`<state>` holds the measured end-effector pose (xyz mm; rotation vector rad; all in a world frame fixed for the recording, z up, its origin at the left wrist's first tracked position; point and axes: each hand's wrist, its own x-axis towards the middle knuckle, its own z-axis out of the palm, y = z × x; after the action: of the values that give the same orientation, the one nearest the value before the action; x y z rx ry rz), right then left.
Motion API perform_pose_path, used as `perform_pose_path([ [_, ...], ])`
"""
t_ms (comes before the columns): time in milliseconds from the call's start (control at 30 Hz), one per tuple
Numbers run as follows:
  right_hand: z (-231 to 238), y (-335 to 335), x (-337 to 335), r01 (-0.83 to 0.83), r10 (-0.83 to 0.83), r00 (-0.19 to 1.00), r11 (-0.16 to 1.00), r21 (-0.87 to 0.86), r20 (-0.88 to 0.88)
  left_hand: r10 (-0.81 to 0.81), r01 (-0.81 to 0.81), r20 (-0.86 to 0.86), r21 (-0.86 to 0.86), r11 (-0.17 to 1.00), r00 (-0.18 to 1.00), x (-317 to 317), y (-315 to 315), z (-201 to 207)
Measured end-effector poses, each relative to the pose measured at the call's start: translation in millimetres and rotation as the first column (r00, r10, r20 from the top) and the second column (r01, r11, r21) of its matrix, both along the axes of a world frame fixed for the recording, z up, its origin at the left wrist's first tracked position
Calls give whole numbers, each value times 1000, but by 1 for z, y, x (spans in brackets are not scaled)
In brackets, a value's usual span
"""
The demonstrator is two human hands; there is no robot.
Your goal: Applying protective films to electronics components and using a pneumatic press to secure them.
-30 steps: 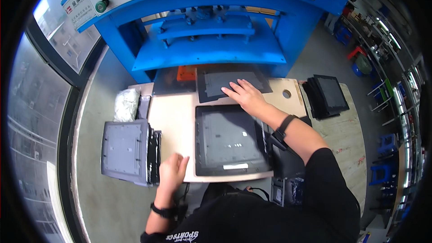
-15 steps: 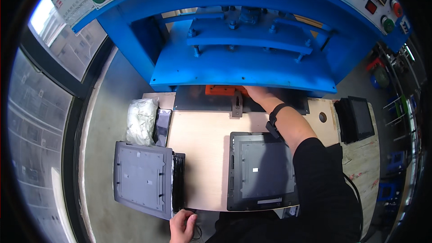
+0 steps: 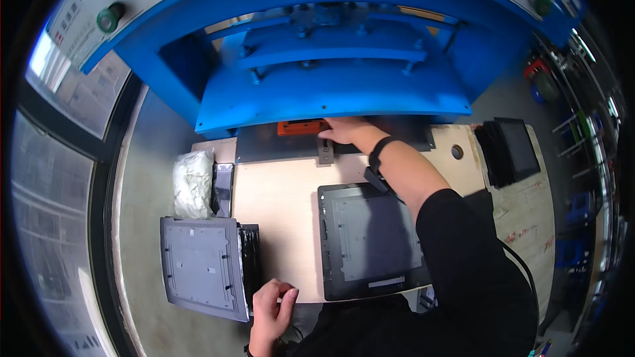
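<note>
My right hand (image 3: 342, 130) reaches under the blue press plate (image 3: 331, 92), its fingers at the right end of an orange block (image 3: 301, 128) and its thumb over a slotted metal bracket (image 3: 325, 152). The fingertips are partly hidden there, but the hand looks closed on the block's end. Below that forearm lies a dark plastic panel (image 3: 344, 238), shaped like a laptop's bottom cover, partly covered by my sleeve. My left hand (image 3: 272, 309) is loosely curled at the near edge of the wooden board, with nothing visible in it. To its left is a stack of similar grey covers (image 3: 202, 261).
The blue press frame (image 3: 159, 59) stands across the far side. Behind the left stack are a crumpled translucent plastic bag (image 3: 194, 185) and a dark flat piece (image 3: 223, 188). More dark panels (image 3: 516, 152) stand at the right, past a round hole in the board (image 3: 457, 152).
My left hand has risen from the lower edge toward the board. My right hand stays at the orange block, with its thumb now on the bracket. The whole view has shifted slightly.
</note>
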<state>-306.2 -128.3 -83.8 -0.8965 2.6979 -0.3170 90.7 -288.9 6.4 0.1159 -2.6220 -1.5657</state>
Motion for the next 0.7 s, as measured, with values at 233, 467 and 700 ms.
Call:
perform_pose_path([
  [233,41,85,90,-173,217,959,957,-233,182,40,-54,80,189,981,996,14,5,-13],
  [467,41,186,146,66,-65,998,962,-265,14,63,-96,182,177,980,981,-14,25,-41],
  [700,6,148,86,121,-165,980,934,-336,-108,-218,190,-150,-179,965,964,-100,56,-21],
])
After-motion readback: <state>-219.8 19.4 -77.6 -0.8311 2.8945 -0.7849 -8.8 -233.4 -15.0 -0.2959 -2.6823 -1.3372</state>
